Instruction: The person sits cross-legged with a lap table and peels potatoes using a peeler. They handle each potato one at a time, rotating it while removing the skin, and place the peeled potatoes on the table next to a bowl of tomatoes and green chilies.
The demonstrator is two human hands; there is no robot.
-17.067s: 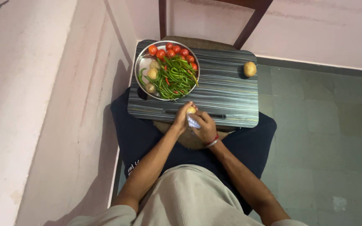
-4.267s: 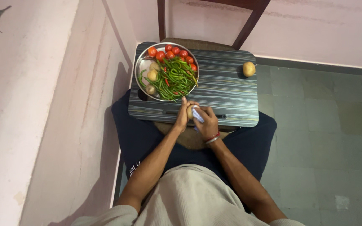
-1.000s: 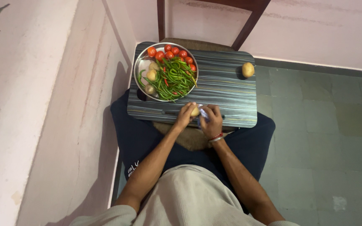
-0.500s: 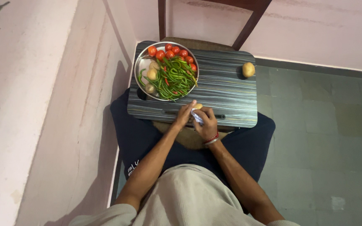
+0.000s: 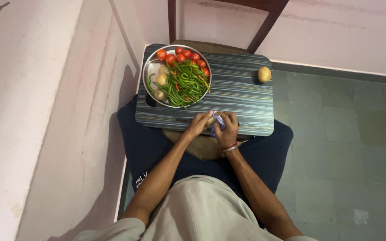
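Note:
My left hand [image 5: 199, 125] grips a small yellowish potato [image 5: 210, 120] over the near edge of a dark striped lap table [image 5: 240, 96]. My right hand [image 5: 227, 130] holds a pale bluish peeler [image 5: 219, 119] against the potato. A red band sits on my right wrist. Most of the potato is hidden by my fingers.
A round steel plate [image 5: 152, 68] at the table's far left holds red tomatoes [image 5: 182, 56], green chillies [image 5: 185, 85] and small potatoes [image 5: 161, 80]. One potato [image 5: 264, 74] lies alone at the far right corner. A wooden chair [image 5: 264, 22] stands behind; a pink wall is on the left.
Over the last second my right hand worked the peeler back and forth across the potato, now shifted slightly right. The potato stays in my left hand at the table's near edge.

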